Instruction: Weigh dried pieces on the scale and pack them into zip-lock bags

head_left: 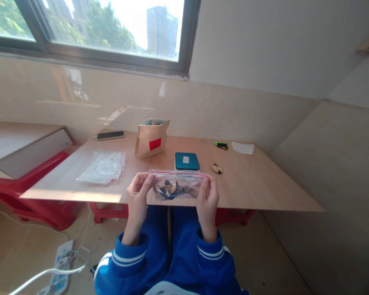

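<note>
A clear zip bag (189, 181) with a red seal line is stretched between my two hands, above the table's near edge. Dark and tan dried pieces (171, 188) lie inside it. My left hand (138, 192) pinches the bag's upper left corner between thumb and fingers. At the upper right corner, my right hand (208, 196) grips it the same way. Just beyond the bag is a flat teal square device (187, 161) with a white label. To its right rests a small cluster of similar dried pieces (217, 168).
A brown paper pouch (151, 141) with a red label stands open-topped at the back. Left of it are a stack of clear bags (103, 167) and a phone (110, 135). Screwdrivers (218, 145) and white paper (242, 148) lie back right. A power strip (60, 262) is on the floor.
</note>
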### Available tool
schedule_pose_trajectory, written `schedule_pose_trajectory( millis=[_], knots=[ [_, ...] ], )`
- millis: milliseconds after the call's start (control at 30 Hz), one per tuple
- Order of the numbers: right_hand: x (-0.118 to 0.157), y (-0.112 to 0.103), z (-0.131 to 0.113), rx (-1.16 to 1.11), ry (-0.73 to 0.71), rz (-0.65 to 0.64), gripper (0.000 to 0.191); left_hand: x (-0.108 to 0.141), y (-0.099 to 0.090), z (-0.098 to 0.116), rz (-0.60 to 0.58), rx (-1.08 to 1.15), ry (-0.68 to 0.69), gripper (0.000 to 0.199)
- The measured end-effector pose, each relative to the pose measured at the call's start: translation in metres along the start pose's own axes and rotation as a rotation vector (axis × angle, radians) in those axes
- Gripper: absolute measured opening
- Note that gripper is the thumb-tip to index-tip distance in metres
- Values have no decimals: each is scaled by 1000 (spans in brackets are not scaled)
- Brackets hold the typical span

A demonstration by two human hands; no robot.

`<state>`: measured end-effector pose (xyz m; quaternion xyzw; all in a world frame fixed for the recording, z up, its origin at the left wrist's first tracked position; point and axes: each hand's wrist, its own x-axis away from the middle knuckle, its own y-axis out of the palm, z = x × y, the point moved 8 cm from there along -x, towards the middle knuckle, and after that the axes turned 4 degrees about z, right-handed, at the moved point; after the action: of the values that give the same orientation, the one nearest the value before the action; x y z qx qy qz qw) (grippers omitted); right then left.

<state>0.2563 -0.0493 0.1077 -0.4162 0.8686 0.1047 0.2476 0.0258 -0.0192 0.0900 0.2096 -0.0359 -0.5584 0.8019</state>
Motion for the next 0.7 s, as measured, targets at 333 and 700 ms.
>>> schedule_pose_trajectory(
  millis=[333, 700],
  knots=[
    [1, -6, -6, -67, 58, 142, 33, 8, -1, 19, 53, -117, 178, 19],
    [5, -1, -9, -122, 53, 96, 26, 19, 0, 22, 211, -132, 188, 23]
  ],
)
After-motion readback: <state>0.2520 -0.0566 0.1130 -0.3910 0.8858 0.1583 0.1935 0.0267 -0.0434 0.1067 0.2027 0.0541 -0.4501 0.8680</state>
